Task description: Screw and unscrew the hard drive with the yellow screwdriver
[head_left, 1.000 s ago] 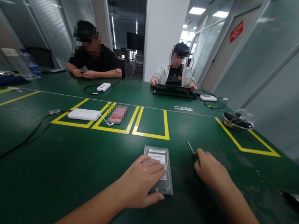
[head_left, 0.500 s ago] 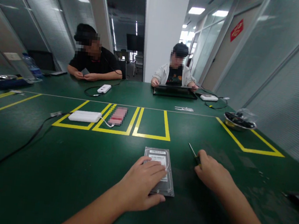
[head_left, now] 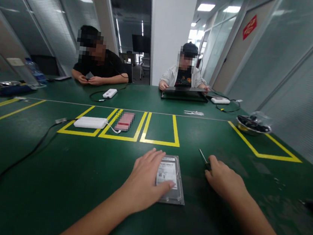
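A silver hard drive with a white label lies flat on the green table in front of me. My left hand rests over its left side, thumb on the label and fingers stretched forward along the left edge, covering that part. To the right of the drive, my right hand is closed round the handle of a screwdriver, whose metal shaft points forward and left. The fingers hide most of the handle.
Beyond the drive are yellow tape outlines, a white power bank and a pink phone. A metal bowl of dark items stands at the right. Small screws lie nearer. Two people sit opposite, one holding a black panel.
My left hand has shifted to the left on the drive and its fingers now reach forward, uncovering more of the label. My right hand keeps its hold on the screwdriver.
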Motion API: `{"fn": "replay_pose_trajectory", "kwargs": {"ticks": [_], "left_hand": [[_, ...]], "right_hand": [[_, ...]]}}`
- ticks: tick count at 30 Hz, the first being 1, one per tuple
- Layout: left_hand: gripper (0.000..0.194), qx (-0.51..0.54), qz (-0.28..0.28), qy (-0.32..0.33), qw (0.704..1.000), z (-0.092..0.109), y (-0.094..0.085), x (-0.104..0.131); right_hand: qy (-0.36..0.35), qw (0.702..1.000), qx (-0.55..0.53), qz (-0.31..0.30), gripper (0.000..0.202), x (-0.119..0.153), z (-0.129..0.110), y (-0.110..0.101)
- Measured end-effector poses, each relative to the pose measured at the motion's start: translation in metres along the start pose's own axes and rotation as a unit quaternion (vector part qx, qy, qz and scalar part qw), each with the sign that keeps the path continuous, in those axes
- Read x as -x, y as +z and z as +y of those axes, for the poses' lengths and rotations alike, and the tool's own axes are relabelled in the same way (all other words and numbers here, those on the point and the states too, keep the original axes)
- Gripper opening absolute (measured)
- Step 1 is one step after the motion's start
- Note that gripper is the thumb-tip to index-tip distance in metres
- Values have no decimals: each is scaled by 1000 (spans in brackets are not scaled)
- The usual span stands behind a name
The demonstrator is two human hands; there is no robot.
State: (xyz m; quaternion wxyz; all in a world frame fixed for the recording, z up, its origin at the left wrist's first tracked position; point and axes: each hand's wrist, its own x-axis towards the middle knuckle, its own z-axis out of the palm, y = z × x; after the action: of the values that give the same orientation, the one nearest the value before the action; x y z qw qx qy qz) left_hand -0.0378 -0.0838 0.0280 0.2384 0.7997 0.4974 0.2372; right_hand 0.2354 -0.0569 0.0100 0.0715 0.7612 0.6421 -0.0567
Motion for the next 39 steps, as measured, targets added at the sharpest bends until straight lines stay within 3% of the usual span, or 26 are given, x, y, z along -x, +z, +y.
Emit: {"fn": "replay_pose_trajectory", "kwargs": {"ticks": [3, 5, 7, 10, 13, 23, 30, 34, 39], "left_hand": [[63, 121, 109, -130, 978, -20, 14, -15], [55, 164, 176, -164, 957, -37, 28, -24], [51, 175, 206, -173, 947, -54, 39, -30], [39, 155, 211, -155, 953, -73, 47, -33], [28, 114, 196, -116, 967, -82, 44, -31], [38, -34, 147, -29, 988, -81, 40, -27], [34, -66, 144, -40, 987, -80, 40, -30], [33, -74, 143, -45, 986, -79, 40, -31], [31, -73, 145, -46, 986, -79, 41, -32]], "right_hand": [[-4, 1000, 5, 5, 25, 1, 0, -1], [-6, 1000, 7, 7, 25, 2, 0, -2], [-7, 1000, 8, 8, 26, 2, 1, -2], [-6, 1000, 9, 13, 29, 2, 1, -2], [-6, 1000, 8, 19, 32, 3, 2, -2], [-13, 999, -4, 28, 37, 5, 10, -5], [-8, 999, -8, 37, 39, 5, 20, -6], [0, 999, -2, 42, 34, 1, 38, -4], [48, 996, 21, 68, 27, -8, 84, -6]]}}
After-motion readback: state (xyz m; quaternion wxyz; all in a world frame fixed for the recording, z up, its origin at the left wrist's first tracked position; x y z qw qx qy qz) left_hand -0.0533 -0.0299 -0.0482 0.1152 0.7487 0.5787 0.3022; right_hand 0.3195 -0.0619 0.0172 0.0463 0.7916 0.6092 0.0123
